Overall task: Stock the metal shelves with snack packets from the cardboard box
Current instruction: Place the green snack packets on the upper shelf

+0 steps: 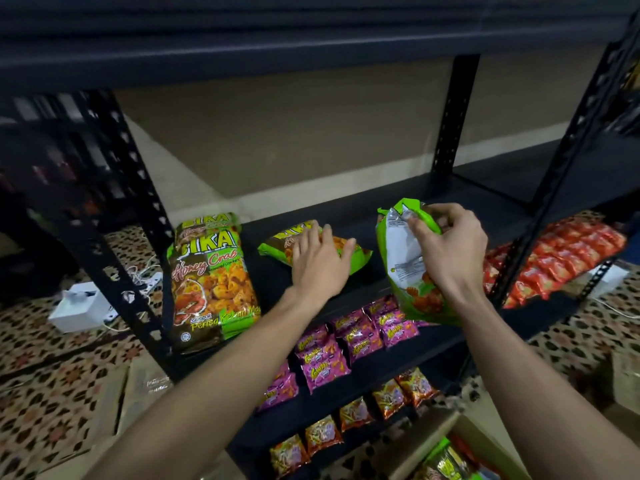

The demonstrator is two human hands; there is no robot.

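**Head view: two hands at the black shelf, one packet gripped, one pressed flat**

Head camera looks down on a black metal shelf [450,202] with perforated uprights. The right hand [446,252] is clamped on a green snack packet [405,268], fingers pinching its crimped top edge. That packet stands nearly upright, long axis vertical, its white printed back turned toward the camera and its lower end hanging just past the shelf's front lip. The film is glossy and crinkled.

Left of that hand, the left hand [320,263] lies with fingers spread and flat on a second green packet [353,258], which lies on the shelf board with its long axis running left to right, top end pointing left. Whether the fingers curl round it I cannot tell.

Further left of the left hand, a tall Bika packet [213,282] leans upright at the shelf front, label facing out, with another like it behind.

Below the hands, small pink packets [360,337] crowd the next shelf, and orange-brown ones [401,396] the shelf under that. Down beside the right forearm, an open cardboard box [485,441] holds more green packets.
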